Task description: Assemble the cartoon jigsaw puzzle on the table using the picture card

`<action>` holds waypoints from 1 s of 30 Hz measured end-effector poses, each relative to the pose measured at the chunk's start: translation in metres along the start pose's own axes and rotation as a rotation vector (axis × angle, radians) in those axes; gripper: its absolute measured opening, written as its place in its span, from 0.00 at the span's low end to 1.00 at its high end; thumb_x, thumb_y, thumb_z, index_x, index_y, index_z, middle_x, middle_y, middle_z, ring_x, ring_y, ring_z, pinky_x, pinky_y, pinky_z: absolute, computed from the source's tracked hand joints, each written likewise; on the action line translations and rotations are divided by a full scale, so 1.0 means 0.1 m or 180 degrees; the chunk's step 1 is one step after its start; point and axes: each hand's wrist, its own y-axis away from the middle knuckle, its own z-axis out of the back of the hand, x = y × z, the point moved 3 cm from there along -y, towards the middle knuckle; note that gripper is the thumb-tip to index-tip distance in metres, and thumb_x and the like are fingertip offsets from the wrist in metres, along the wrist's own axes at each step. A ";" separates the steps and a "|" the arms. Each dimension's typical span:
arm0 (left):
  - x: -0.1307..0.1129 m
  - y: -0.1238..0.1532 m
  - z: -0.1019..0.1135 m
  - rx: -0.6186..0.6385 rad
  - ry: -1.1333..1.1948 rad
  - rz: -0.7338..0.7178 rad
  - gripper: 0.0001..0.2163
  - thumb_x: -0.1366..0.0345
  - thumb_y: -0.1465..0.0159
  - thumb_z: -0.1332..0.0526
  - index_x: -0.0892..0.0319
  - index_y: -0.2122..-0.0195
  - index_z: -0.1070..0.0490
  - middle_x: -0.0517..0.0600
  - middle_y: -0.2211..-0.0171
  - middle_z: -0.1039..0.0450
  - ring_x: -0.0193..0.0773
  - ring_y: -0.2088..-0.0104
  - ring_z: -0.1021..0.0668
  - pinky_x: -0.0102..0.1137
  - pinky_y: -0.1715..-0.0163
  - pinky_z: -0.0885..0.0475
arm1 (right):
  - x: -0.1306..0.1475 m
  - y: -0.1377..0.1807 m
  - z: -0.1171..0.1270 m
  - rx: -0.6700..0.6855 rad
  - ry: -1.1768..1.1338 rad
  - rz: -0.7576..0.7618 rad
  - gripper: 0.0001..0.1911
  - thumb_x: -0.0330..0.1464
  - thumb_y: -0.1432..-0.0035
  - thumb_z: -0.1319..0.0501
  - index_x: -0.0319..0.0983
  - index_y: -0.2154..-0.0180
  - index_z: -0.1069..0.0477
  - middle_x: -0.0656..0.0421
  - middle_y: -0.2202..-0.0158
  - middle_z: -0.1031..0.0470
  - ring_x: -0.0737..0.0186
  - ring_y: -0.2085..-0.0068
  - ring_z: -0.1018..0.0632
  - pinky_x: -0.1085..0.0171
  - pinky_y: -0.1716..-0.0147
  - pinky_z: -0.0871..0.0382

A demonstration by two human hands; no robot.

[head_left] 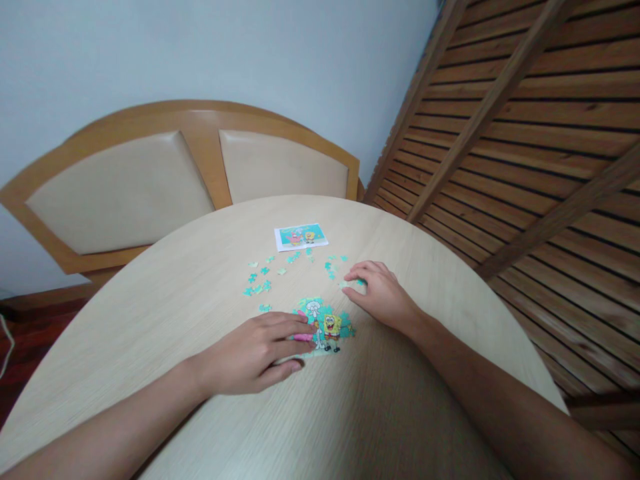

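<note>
A partly joined jigsaw puzzle [332,325] with cartoon figures lies on the round table. My left hand [263,350] rests flat on its left side, fingers stretched out, hiding part of the pink figure. Beyond the puzzle's right side, my right hand [375,290] hovers low with thumb and fingers curved apart. A pale puzzle piece [343,285] is by its thumb tip, and a teal puzzle piece [361,283] shows between thumb and fingers. Whether the hand touches either one is hard to see.
Several loose teal pieces [257,289] are scattered left of and beyond the puzzle, with more loose pieces [330,269] near my right fingers. A reference picture card [301,237] lies farther back. A padded bench [200,160] stands behind the table [165,293], slatted wood [525,147] at right.
</note>
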 end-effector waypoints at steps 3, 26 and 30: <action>0.00 0.00 0.00 0.0004 -0.0007 0.0003 0.14 0.64 0.27 0.43 0.57 0.42 0.30 0.55 0.41 0.27 0.46 0.40 0.25 0.46 0.38 0.29 | -0.01 0.00 -0.02 0.0033 -0.0041 -0.0030 0.05 0.34 0.43 0.33 0.43 0.63 0.22 0.54 0.52 0.23 0.47 0.47 0.27 0.47 0.45 0.35; 0.13 0.01 0.06 -0.0532 -0.0216 0.0697 0.14 0.72 0.32 0.48 0.57 0.48 0.29 0.53 0.50 0.22 0.43 0.49 0.21 0.44 0.45 0.25 | 0.14 0.02 0.02 0.0336 -0.0493 0.0215 0.08 0.28 0.41 0.37 0.43 0.59 0.22 0.58 0.61 0.17 0.55 0.56 0.20 0.54 0.50 0.32; 0.16 0.02 0.06 -0.0535 -0.0230 0.0759 0.14 0.73 0.32 0.48 0.58 0.48 0.30 0.54 0.50 0.22 0.43 0.49 0.20 0.44 0.46 0.25 | 0.21 0.04 0.04 0.0351 -0.0505 0.0253 0.08 0.31 0.37 0.39 0.42 0.60 0.21 0.57 0.58 0.17 0.55 0.54 0.19 0.53 0.49 0.31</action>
